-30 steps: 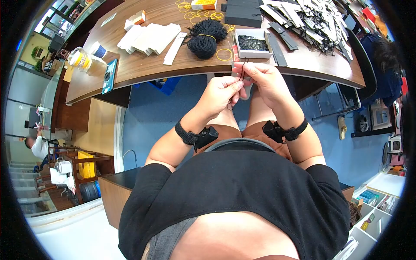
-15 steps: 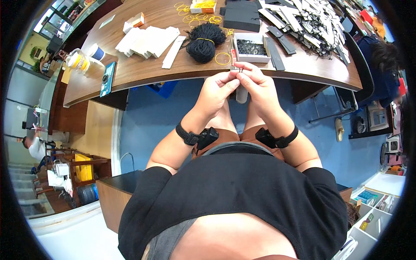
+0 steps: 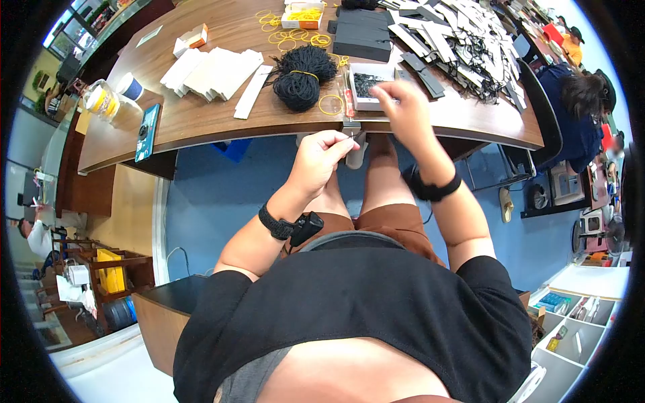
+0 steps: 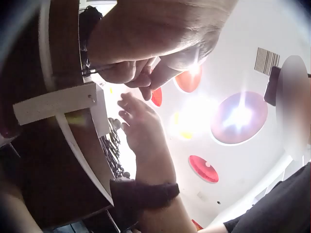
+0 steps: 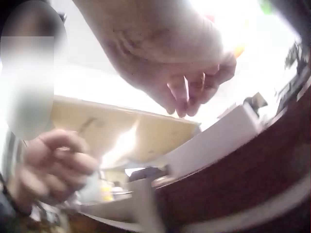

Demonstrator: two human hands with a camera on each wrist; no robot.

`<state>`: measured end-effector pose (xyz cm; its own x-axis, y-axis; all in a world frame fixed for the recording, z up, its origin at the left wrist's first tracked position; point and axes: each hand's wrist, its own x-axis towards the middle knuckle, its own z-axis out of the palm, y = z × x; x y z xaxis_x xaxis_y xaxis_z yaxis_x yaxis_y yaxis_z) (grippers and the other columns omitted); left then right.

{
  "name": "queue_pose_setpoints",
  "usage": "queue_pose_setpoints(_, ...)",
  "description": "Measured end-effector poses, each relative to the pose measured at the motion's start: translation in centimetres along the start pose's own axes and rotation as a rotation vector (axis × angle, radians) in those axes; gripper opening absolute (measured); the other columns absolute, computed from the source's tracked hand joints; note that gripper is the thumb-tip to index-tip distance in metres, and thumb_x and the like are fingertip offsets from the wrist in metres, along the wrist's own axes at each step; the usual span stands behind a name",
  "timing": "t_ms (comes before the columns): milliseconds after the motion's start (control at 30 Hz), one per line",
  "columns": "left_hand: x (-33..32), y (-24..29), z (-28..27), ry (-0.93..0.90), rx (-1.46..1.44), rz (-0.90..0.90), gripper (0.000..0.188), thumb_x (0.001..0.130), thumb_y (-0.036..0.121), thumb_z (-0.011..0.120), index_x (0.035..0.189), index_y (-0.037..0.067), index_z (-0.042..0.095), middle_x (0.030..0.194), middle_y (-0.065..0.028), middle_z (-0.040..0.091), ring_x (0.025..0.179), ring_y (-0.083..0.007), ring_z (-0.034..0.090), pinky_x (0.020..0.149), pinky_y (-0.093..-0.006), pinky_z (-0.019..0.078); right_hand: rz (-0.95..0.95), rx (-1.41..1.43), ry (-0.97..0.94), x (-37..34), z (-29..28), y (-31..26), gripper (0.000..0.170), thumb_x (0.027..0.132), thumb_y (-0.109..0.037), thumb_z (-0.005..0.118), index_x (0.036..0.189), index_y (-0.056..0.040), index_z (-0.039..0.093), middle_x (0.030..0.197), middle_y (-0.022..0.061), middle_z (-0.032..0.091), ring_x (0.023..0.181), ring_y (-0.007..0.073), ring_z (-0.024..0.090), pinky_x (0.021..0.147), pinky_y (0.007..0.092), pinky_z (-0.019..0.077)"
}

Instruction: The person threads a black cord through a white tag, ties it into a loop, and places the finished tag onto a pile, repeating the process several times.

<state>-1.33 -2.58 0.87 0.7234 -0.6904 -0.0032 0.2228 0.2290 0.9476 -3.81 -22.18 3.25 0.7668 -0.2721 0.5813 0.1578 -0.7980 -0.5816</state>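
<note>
Held out in front of the table's edge, my left hand (image 3: 317, 161) pinches a thin black cord (image 3: 352, 136) between thumb and forefinger. Most of that cord is hidden by the fingers. My right hand (image 3: 408, 114) hovers over the near right corner of a white box (image 3: 369, 105) of small black pieces. In the right wrist view its fingers (image 5: 194, 92) hang loosely bent above the box, with nothing seen between them. Left of the box lies a bundle of black yarn (image 3: 297, 82) tied with a yellow band.
White card strips (image 3: 215, 72) lie left of the yarn, near a phone (image 3: 148, 132), a jar (image 3: 102, 99) and a paper cup (image 3: 130, 87). Yellow rubber bands (image 3: 295, 41) are strewn behind. Strung black and white tags (image 3: 457, 47) heap at the right. A person (image 3: 578, 127) sits beyond.
My hands, together on the black cord before, have parted. The right hand has let go and moved right and forward to the white box; the left still pinches the cord.
</note>
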Motion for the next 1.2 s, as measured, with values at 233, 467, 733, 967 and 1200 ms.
queue_pose_setpoints(233, 0.4, -0.9, -0.9, 0.034, 0.356, 0.158, 0.013, 0.088, 0.009, 0.059, 0.086, -0.002, 0.065, 0.076, -0.0014, 0.062, 0.067, -0.0040, 0.050, 0.061, -0.0202, 0.0403, 0.012, -0.797, -0.391, 3.9, 0.4, 3.6, 0.010, 0.071, -0.024, 0.067, 0.074, -0.0154, 0.071, 0.080, 0.0061, 0.065, 0.082, 0.0258, 0.059, 0.080, 0.0427, 0.0403)
queue_pose_setpoints(467, 0.5, -0.5, -1.5, 0.099, 0.250, 0.152, 0.012, 0.087, 0.009, 0.060, 0.089, -0.002, 0.066, 0.081, -0.0017, 0.063, 0.070, -0.0047, 0.049, 0.064, -0.0187, 0.0390, -0.101, -0.699, -0.257, 3.0, 0.9, 4.8, 0.015, 0.080, -0.012, 0.056, 0.083, -0.0109, 0.070, 0.082, 0.0108, 0.064, 0.082, 0.0276, 0.060, 0.074, 0.0394, 0.0463)
queue_pose_setpoints(733, 0.5, -0.1, -1.1, 0.178, 0.200, 0.163, 0.013, 0.084, 0.008, 0.063, 0.091, -0.002, 0.067, 0.079, -0.0021, 0.063, 0.074, -0.0065, 0.053, 0.067, -0.0193, 0.0412, 0.066, -0.064, 0.094, 0.9, -0.3, 1.2, 0.047, 0.079, -0.001, 0.064, 0.124, -0.0085, 0.052, 0.075, 0.0038, 0.058, 0.074, 0.0142, 0.057, 0.071, 0.0256, 0.0471)
queue_pose_setpoints(967, -0.1, 0.9, -0.4, 0.189, 0.492, 0.367, 0.012, 0.084, 0.007, 0.063, 0.088, -0.002, 0.068, 0.082, -0.0079, 0.063, 0.077, -0.0131, 0.057, 0.071, -0.0245, 0.0444, 0.550, 1.282, -0.507, -1.8, -2.3, -3.1, 0.060, 0.082, -0.005, 0.064, 0.135, -0.0027, 0.036, 0.079, 0.0011, 0.058, 0.079, 0.0103, 0.058, 0.072, 0.0201, 0.0442)
queue_pose_setpoints(1200, -0.6, 1.3, 0.2, 0.171, 0.504, 0.384, 0.011, 0.084, 0.007, 0.063, 0.088, -0.002, 0.067, 0.082, -0.0076, 0.063, 0.078, -0.0132, 0.058, 0.071, -0.0243, 0.0442, 0.723, 1.441, -0.514, -2.0, -2.5, -3.5, 0.052, 0.081, -0.002, 0.064, 0.129, -0.0045, 0.043, 0.087, 0.0025, 0.060, 0.080, 0.0105, 0.060, 0.063, 0.0188, 0.0423)
